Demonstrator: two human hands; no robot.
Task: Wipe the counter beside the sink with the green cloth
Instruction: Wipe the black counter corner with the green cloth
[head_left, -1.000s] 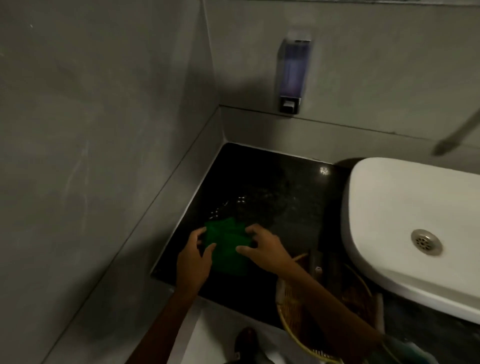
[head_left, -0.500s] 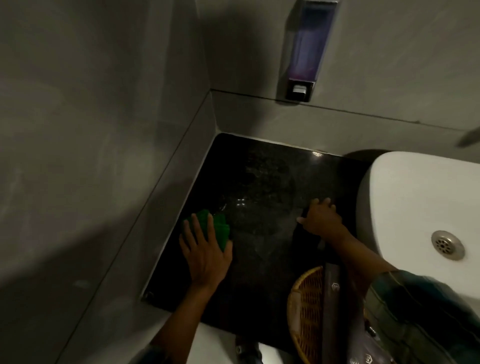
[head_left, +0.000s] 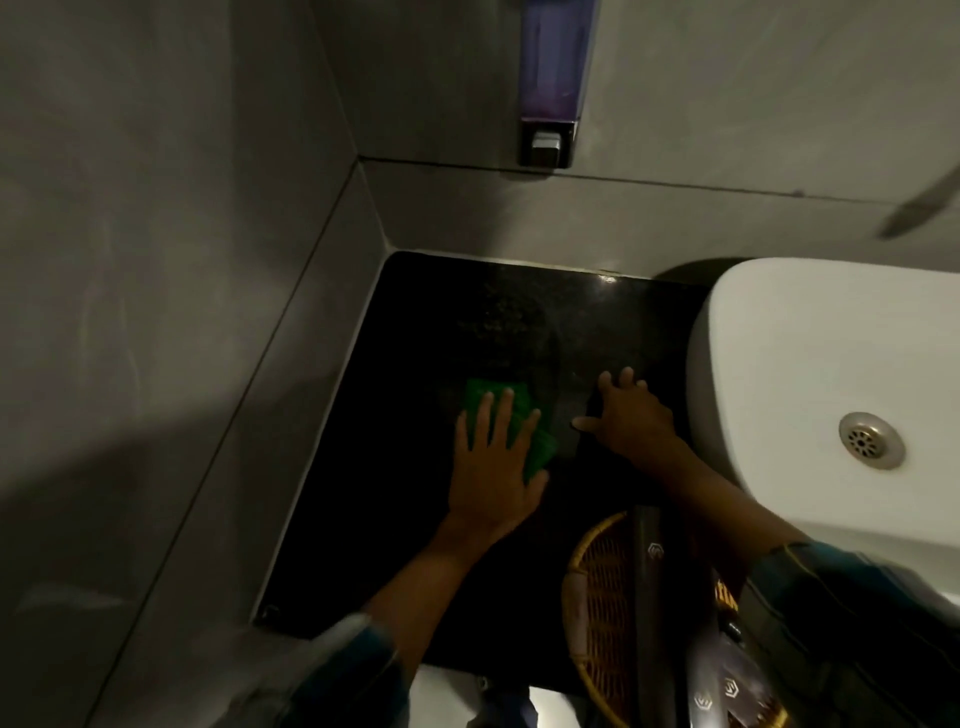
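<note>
The wiping looks to be under way rather than finished. The left hand (head_left: 493, 462) lies flat, fingers spread wide, pressing the green cloth (head_left: 519, 415) down on the black counter (head_left: 374, 467); it presses rather than grips. The cloth sits about midway between the counter's left edge and the sink (head_left: 810, 374), and roughly halfway between the back edge and the front edge. It is folded or bunched, and the palm covers its near part, so only its far and right portions show.

The right hand (head_left: 626, 415) rests open on the bare counter just beside the sink's left wall, fingers loosely splayed and holding nothing; I judge it is bracing the body.

How much has been cleaned is hard to say in this dim light. The back strip of the counter, toward the back left corner and along the wall, shows a faint speckled or smeary sheen, which may be water marks or simply the stone's grain; I cannot tell which. My judgement is that the back strip, the left edge and the front left corner are still to be passed over. The front right corner is taken up by a woven basket (head_left: 602, 613), so that part cannot be wiped unless the basket is shifted.

Counted:
- One green cloth
- One white sink, with one drain (head_left: 871, 440)
- One woven basket, holding dark packets whose number I cannot make out
- One wall-mounted soap dispenser (head_left: 553, 83) above the back edge
- Two hands
</note>
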